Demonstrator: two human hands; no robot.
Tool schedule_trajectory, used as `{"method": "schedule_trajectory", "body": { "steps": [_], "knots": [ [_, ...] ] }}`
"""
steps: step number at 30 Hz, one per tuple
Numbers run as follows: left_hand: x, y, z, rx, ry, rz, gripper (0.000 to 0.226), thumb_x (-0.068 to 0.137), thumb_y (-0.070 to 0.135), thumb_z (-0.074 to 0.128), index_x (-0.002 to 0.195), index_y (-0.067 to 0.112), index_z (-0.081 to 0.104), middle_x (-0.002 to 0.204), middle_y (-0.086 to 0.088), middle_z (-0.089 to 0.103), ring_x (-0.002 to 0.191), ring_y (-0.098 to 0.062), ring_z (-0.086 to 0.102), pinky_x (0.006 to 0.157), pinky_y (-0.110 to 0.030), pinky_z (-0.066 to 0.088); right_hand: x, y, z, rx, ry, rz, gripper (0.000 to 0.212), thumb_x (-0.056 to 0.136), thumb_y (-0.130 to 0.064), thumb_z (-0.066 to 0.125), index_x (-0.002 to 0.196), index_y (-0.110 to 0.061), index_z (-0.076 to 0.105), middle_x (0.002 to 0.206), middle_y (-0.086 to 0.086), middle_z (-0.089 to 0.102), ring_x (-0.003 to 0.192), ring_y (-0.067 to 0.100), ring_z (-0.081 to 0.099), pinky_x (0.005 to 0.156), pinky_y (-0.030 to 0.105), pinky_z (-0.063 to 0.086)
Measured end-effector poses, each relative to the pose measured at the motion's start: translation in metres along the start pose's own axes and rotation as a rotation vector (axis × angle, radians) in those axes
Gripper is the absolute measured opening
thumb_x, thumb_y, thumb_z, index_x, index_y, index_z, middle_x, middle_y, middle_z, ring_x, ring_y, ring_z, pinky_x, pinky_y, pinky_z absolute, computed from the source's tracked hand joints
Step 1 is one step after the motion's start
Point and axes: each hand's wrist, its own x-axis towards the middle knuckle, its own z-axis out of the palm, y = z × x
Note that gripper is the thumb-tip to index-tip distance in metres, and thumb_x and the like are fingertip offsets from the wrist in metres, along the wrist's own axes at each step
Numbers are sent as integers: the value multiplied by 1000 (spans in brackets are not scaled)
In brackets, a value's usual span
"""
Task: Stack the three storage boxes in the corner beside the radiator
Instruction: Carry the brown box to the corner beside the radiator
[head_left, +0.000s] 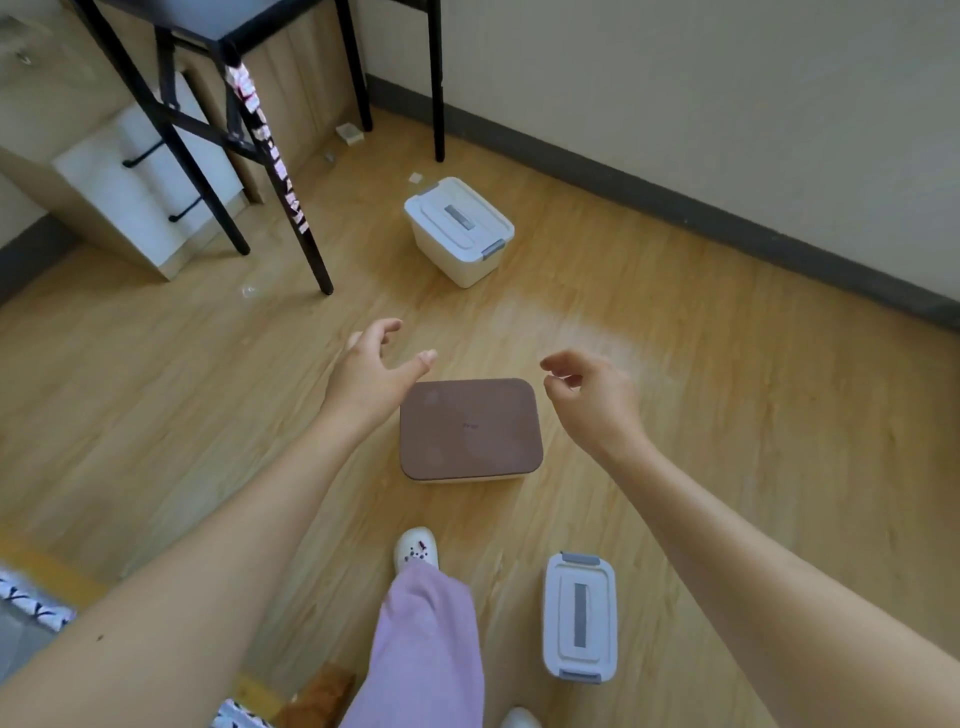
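Note:
Three storage boxes stand apart on the wooden floor. A box with a brown lid (470, 428) lies in the middle, just below my hands. A taller white box with grey clips (460, 228) stands farther off, near the black table legs. A small white box with a grey handle (580, 616) lies close to my feet at the lower right. My left hand (371, 374) hovers open over the brown lid's left far corner. My right hand (592, 397) hangs open beside its right far corner. Neither hand holds anything.
Black table legs (311, 228) and a light wood drawer unit (130, 176) fill the upper left. A cream wall with a dark baseboard (675, 202) runs along the right. My white shoe (415, 551) and pink trouser leg stand near the small box. No radiator shows.

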Motion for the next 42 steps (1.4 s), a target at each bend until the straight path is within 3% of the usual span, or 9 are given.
{"method": "schedule_trajectory", "body": {
  "steps": [3, 7, 14, 22, 29, 36, 39, 42],
  "knots": [
    [51, -20, -4, -10, -19, -50, 66, 78, 58, 62, 135, 30, 45, 137, 1, 46, 115, -12, 48, 90, -29, 37, 43, -9, 26, 5, -22, 39, 25, 88, -14, 53, 105, -22, 69, 98, -9, 64, 90, 7, 57, 68, 12, 37],
    [99, -52, 7, -25, -70, -137, 67, 78, 58, 62, 136, 31, 44, 139, 1, 45, 121, -13, 47, 91, -30, 37, 86, -2, 58, 39, -50, 115, 24, 90, -16, 53, 106, -23, 69, 103, -8, 67, 93, 7, 58, 68, 9, 37],
    [163, -126, 67, -73, -118, -288, 67, 78, 57, 64, 136, 31, 43, 139, 2, 46, 123, -14, 47, 97, -34, 40, 153, 61, 135, 17, -80, 242, 25, 89, -17, 52, 105, -22, 70, 103, -7, 70, 94, 11, 61, 76, 21, 44],
    [203, -231, 165, -86, -151, -461, 69, 78, 55, 65, 138, 29, 41, 141, 1, 45, 125, -15, 48, 94, -31, 40, 195, 175, 248, -58, -192, 353, 29, 90, -17, 50, 110, -23, 69, 106, -5, 69, 88, 7, 56, 63, 12, 36],
    [224, -303, 237, -134, -146, -558, 71, 79, 48, 68, 140, 26, 40, 143, -2, 44, 128, -16, 46, 96, -29, 36, 220, 263, 307, -105, -229, 434, 33, 88, -15, 49, 116, -22, 65, 113, -1, 67, 98, 15, 58, 76, 22, 39],
    [252, -366, 288, -129, -134, -672, 95, 72, 48, 75, 148, 25, 24, 153, -3, 32, 137, -18, 38, 110, -43, 35, 261, 338, 344, -160, -191, 548, 52, 87, -15, 53, 137, -19, 44, 136, 9, 51, 125, 27, 47, 101, 36, 40],
    [264, -387, 304, -112, -119, -711, 105, 67, 50, 78, 150, 26, 18, 156, -1, 26, 139, -19, 34, 108, -37, 33, 276, 367, 352, -146, -132, 619, 63, 82, -13, 53, 142, -16, 35, 140, 9, 48, 130, 30, 43, 107, 43, 37],
    [273, -401, 313, -86, -73, -729, 108, 64, 49, 80, 150, 25, 18, 153, 0, 30, 135, -19, 39, 101, -35, 36, 286, 390, 358, -93, -84, 719, 71, 80, -13, 55, 146, -13, 28, 145, 7, 45, 134, 29, 40, 110, 40, 33]
  ]
}}
